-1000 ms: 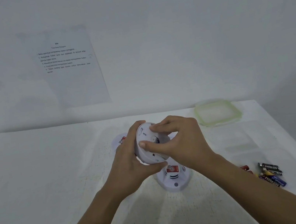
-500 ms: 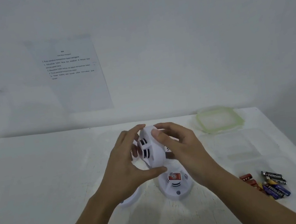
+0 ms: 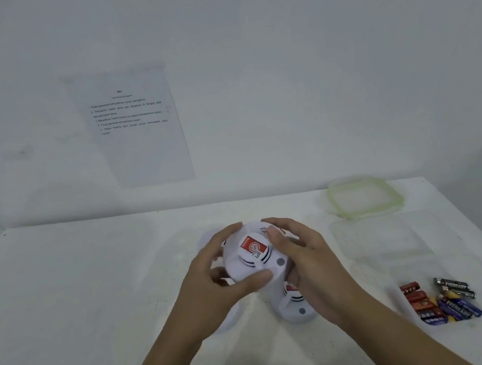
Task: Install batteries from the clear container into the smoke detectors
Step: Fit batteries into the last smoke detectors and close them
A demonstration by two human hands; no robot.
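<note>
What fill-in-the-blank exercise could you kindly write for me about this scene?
The left hand and the right hand hold a smoke detector whose sticker is ____.
A second smoke detector rests on the ____ below them.
The batteries lie to the ____ of both hands.
The lid near the wall has a ____ rim.
Missing words: red, table, right, green.

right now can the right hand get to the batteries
Likely yes, once it lets go: the right hand grips the detector together with the left hand. The batteries lie uncovered to its right, and nothing stands between them.
</note>
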